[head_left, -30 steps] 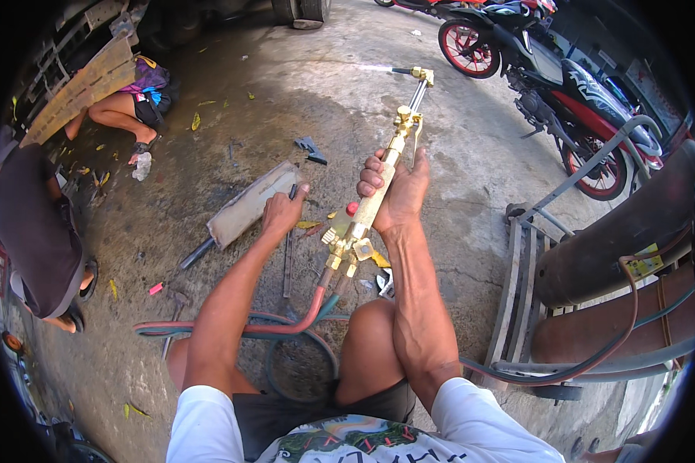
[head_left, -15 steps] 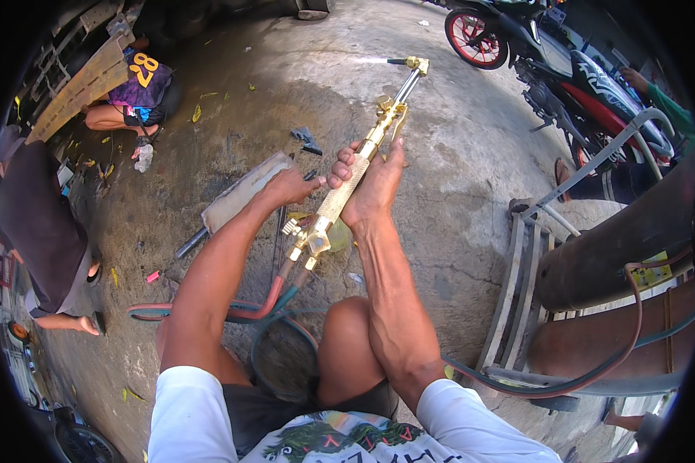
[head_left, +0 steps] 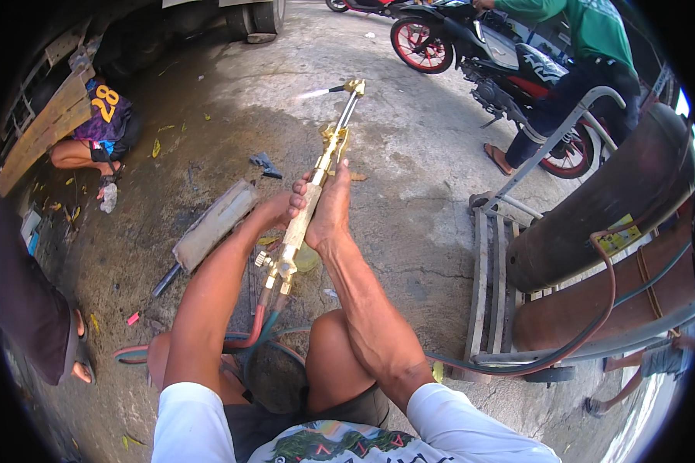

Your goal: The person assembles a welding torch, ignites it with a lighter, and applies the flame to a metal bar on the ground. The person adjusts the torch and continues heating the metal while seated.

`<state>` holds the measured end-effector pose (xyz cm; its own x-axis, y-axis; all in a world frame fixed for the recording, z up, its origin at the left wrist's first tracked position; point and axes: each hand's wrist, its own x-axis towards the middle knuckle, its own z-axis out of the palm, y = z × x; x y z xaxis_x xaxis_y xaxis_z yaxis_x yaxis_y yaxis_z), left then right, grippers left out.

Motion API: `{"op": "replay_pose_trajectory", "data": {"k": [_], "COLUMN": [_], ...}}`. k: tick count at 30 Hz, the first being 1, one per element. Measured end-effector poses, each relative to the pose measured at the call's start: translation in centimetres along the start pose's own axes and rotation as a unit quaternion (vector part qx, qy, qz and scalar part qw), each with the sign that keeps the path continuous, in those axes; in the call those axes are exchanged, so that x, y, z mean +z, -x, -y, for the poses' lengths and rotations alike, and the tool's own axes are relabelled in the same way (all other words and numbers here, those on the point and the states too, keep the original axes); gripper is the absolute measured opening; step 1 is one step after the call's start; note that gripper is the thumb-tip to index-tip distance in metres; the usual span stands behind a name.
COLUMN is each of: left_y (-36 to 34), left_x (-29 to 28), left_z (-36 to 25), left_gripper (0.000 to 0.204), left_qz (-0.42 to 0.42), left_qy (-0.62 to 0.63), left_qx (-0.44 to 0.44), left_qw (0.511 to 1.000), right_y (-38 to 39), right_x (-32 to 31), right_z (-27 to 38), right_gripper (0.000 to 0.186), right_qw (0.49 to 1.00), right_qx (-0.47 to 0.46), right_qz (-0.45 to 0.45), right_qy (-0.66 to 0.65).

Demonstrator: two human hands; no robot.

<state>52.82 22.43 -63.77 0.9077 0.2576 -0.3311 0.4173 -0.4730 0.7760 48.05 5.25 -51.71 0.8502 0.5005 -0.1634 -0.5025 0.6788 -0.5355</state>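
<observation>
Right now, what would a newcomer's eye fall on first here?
Most likely the gold-coloured torch in the right hand, near the centre, with a bright flame pointing left from its tip. Next, perhaps, the two large cylinders on a cart at the right, then the red-wheeled motorcycle at upper right.

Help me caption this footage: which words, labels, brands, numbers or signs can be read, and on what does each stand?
Wording and digits left uncopied:
Crouching person's purple jersey: large yellow number, legible.
Wearer's white shirt: red lettering over a printed scene, partly cut off.
Yellow label by the gas cylinders: too small to read.
Motorcycle's dark panel: white markings, too blurred to read.
Torch: no readable text.
</observation>
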Motion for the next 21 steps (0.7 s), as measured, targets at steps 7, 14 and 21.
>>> {"op": "replay_pose_trajectory", "data": {"k": [7,14,21], "left_y": [-1.2,-3.0,-4.1], "left_x": [1.7,3.1,8.0], "left_z": [-0.3,-0.7,-1.4], "left_gripper": [0.041,0.038,0.035], "left_qz": [0.042,0.091,0.179], "left_qy": [-0.005,-0.026,-0.034], "left_qx": [0.019,0.066,0.133], "left_qw": [0.999,0.993,0.974], "right_y": [0.1,0.4,1.6], "right_x": [0.4,2.5,3.5], "right_z": [-1.3,-2.0,-2.8], "right_gripper": [0.072,0.068,0.073], "right_qw": [0.995,0.978,0.942], "right_qx": [0.005,-0.003,-0.072], "right_qz": [-0.024,-0.062,-0.124], "right_qy": [0.093,0.197,0.303]}}
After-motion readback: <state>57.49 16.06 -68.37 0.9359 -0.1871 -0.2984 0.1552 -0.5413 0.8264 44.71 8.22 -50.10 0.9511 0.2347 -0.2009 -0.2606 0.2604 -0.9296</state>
